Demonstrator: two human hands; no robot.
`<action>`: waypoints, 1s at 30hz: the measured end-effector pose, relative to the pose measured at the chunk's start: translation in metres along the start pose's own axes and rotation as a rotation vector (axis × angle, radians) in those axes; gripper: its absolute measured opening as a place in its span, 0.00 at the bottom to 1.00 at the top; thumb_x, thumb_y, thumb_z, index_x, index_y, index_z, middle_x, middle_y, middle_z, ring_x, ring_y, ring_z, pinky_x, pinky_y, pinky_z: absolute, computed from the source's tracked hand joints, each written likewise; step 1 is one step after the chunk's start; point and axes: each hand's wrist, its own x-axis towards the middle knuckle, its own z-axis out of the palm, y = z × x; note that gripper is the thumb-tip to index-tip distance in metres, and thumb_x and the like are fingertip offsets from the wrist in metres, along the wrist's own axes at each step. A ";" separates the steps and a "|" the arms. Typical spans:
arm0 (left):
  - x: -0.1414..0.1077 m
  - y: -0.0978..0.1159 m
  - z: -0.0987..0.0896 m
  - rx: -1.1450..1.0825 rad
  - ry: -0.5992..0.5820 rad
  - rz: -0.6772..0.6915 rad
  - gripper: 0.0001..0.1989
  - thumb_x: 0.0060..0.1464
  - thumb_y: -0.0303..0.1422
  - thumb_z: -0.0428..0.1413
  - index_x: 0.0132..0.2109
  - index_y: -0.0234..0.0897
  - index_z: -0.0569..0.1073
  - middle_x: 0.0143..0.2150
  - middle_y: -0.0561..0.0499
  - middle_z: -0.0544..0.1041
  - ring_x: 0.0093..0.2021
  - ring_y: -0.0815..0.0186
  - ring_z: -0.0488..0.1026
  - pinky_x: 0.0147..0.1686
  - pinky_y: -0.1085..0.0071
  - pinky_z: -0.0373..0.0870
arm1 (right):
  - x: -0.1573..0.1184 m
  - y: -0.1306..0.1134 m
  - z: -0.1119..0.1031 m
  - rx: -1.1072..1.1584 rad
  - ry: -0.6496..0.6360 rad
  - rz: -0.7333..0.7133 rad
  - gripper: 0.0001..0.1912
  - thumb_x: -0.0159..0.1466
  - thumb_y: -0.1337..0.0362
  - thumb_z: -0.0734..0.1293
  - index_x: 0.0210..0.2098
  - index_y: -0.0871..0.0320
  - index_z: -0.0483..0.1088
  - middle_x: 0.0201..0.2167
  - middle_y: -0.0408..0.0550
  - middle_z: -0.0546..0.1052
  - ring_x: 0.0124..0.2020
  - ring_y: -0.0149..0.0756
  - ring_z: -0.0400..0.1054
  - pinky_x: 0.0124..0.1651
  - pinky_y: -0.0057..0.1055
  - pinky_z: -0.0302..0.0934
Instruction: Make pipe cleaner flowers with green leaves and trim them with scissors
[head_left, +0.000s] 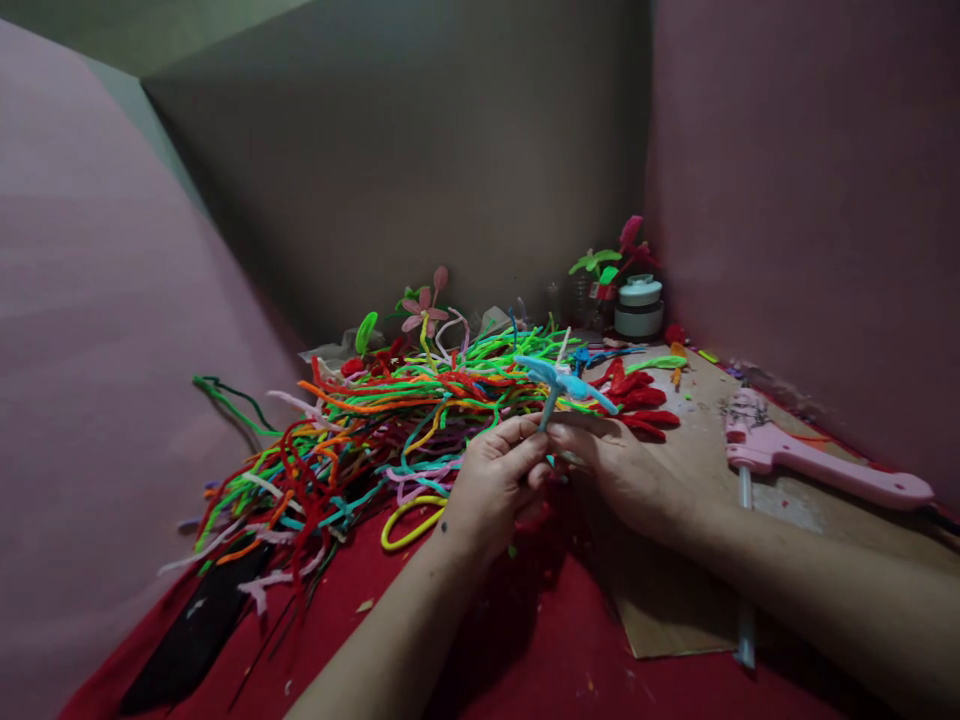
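Note:
My left hand (501, 472) pinches the stem of a light blue pipe-cleaner flower (559, 380), which stands upright with its petals spread above my fingers. Close beside it, my right hand (611, 465) is closed around the lower part of the same stem, its fingertips partly hidden. Behind both hands lies a big heap of pipe cleaners (420, 395) in green, red, orange, yellow and other colours. Just beyond my right hand is a cluster of red fuzzy petals (637, 398).
A pink hot glue gun (832, 470) with a glue stick rests on a cardboard sheet (667, 610) at the right. A pale round jar (639, 305) and a pink pipe-cleaner flower (425, 312) stand at the back. A black flat object (191, 635) lies front left on the red cloth (517, 640).

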 end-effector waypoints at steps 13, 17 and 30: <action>0.001 -0.004 -0.009 -0.301 -0.231 -0.089 0.05 0.55 0.33 0.50 0.36 0.36 0.64 0.17 0.62 0.54 0.13 0.80 0.38 0.08 0.85 0.48 | 0.002 0.011 -0.003 0.299 -0.109 0.097 0.13 0.58 0.63 0.65 0.43 0.55 0.73 0.35 0.46 0.77 0.39 0.36 0.69 0.49 0.36 0.57; 0.001 -0.002 -0.005 -0.132 -0.163 -0.046 0.08 0.54 0.37 0.51 0.34 0.36 0.64 0.17 0.62 0.55 0.12 0.80 0.42 0.09 0.83 0.48 | 0.003 0.013 -0.002 0.351 -0.050 0.038 0.12 0.55 0.63 0.68 0.40 0.57 0.74 0.33 0.46 0.77 0.38 0.38 0.69 0.45 0.37 0.60; -0.002 -0.019 -0.003 0.968 0.256 0.449 0.08 0.57 0.33 0.46 0.38 0.38 0.69 0.29 0.53 0.72 0.25 0.72 0.65 0.28 0.76 0.59 | -0.004 0.005 0.002 0.236 0.081 0.063 0.09 0.52 0.64 0.71 0.34 0.55 0.77 0.35 0.45 0.77 0.38 0.35 0.68 0.45 0.33 0.59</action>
